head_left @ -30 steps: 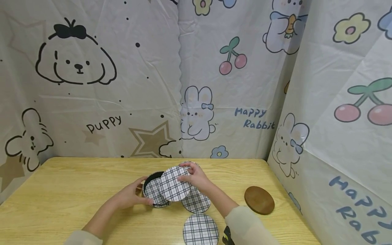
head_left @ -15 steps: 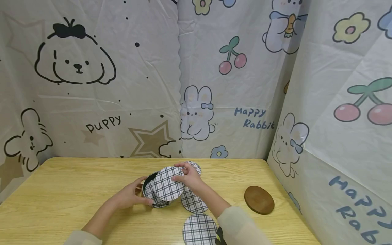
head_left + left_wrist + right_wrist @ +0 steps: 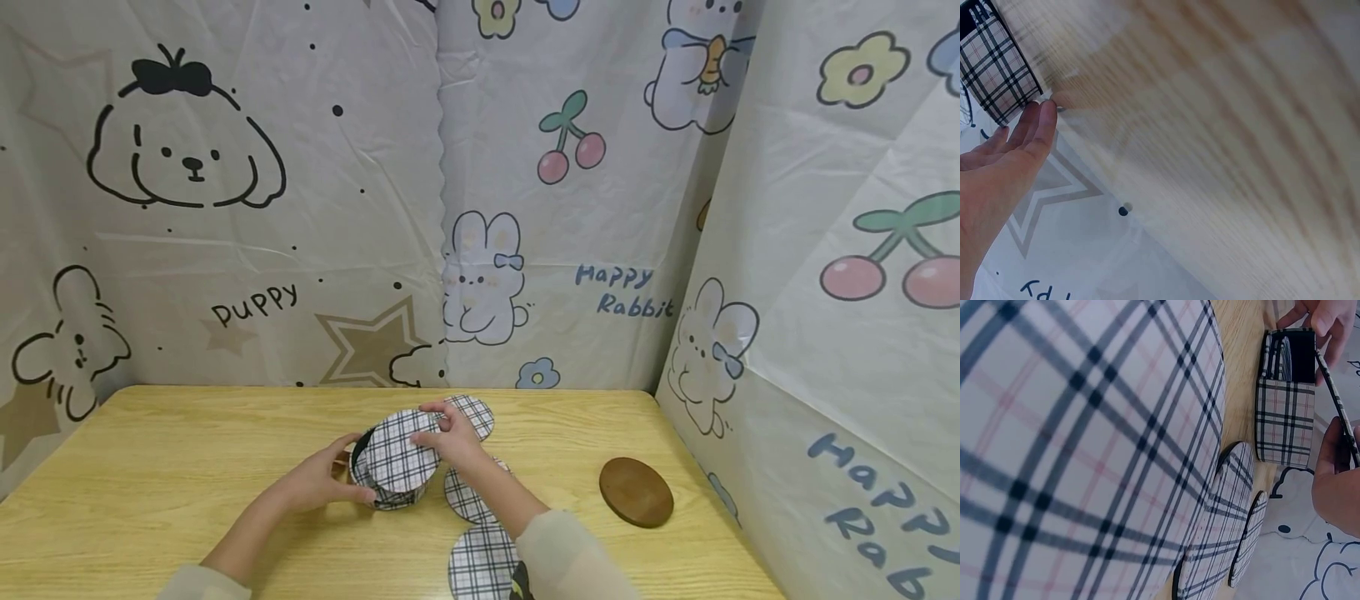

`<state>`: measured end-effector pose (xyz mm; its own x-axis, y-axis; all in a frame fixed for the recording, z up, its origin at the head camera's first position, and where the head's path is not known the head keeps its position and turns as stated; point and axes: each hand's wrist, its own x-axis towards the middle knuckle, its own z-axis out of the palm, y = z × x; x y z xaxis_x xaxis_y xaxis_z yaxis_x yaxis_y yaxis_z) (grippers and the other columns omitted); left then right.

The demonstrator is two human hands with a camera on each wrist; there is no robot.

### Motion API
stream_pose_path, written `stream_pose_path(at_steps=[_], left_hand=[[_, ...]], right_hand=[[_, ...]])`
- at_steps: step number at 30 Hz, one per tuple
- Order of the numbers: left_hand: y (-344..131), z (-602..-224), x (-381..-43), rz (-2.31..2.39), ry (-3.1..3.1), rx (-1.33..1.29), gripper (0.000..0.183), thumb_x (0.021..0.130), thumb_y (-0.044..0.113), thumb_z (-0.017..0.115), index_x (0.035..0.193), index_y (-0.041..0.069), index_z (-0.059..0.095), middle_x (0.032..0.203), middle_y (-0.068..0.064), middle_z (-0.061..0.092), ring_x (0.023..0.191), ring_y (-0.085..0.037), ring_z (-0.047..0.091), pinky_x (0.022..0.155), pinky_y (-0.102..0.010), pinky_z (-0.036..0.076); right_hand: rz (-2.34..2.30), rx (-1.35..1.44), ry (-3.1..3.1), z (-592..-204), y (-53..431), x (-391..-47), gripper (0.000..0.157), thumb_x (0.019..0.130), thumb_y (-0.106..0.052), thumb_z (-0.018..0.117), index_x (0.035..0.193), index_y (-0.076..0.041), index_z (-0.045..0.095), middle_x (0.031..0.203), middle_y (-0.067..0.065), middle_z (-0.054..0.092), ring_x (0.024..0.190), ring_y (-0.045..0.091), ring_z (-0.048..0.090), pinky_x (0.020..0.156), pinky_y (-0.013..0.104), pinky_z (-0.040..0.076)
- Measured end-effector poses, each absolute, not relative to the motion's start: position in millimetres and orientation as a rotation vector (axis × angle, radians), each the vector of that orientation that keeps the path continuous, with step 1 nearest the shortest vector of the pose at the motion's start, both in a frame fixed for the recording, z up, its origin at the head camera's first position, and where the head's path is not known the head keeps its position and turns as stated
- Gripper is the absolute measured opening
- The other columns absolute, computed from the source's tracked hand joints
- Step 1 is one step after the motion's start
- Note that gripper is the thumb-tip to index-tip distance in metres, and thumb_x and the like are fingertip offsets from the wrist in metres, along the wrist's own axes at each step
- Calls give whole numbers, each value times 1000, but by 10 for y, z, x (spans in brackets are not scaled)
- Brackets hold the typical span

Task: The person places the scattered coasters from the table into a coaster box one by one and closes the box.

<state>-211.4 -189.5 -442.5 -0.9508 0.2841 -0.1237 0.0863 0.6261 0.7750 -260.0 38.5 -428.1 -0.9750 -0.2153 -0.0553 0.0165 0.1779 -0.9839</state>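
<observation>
My left hand (image 3: 318,479) grips the side of a round plaid coaster holder (image 3: 396,502) with a black inside. Its plaid wall (image 3: 1000,72) shows by the fingertips in the left wrist view. Between thumb and fingers, my right hand (image 3: 456,440) pinches a round plaid coaster (image 3: 401,450), tilted over the holder's opening. The right wrist view shows this coaster (image 3: 1339,403) edge-on at the opening, with other coasters (image 3: 1283,359) inside the holder. Three more plaid coasters lie to the right: a far one (image 3: 476,417), a middle one (image 3: 463,492) and a near one (image 3: 480,562).
A brown round disc (image 3: 637,492) lies towards the right of the wooden table (image 3: 187,467). Behind the table hangs a printed cloth (image 3: 360,208) with cartoon animals, and more cloth stands along the right side.
My right hand has moved left with the coaster, which now covers more of the holder's opening. More of the far coaster shows. My left hand and the holder stay about where they were.
</observation>
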Motion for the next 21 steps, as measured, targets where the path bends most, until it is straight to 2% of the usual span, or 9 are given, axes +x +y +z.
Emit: stream_pose_path(at_steps=[2,8,15,21], left_hand=[[-1898,-4428,-2116,1231,2613,305,100,71,41,79,145,3,25,132,-24,48,121,-39,47,99,-59,38],[-1900,-4431,-2117,1232,2613,310,99,71,41,79,145,3,25,131,-23,49,120,-40,48,98,-60,38],[-1900,-4445,-2117,1231,2618,321,99,72,40,79,145,2,25,130,-21,50,119,-37,49,98,-58,39],[-1896,-4427,-2109,1226,2625,323,99,72,40,79,145,1,25,130,-23,50,119,-38,49,98,-58,40]], right_hand=[[-1903,-200,2264,-4282,362,-2592,44,79,-9,74,120,-12,58,135,13,49,123,32,48,98,47,45],[-1941,-187,2217,-4301,308,-2572,45,79,-6,72,121,-8,56,120,15,59,103,26,59,85,36,50],[-1940,-125,2249,-4337,243,-2535,42,80,-10,72,120,-12,58,115,10,55,101,19,52,80,29,46],[-1937,-138,2224,-4333,207,-2539,42,82,-11,70,122,-12,57,95,5,55,76,11,49,60,21,44]])
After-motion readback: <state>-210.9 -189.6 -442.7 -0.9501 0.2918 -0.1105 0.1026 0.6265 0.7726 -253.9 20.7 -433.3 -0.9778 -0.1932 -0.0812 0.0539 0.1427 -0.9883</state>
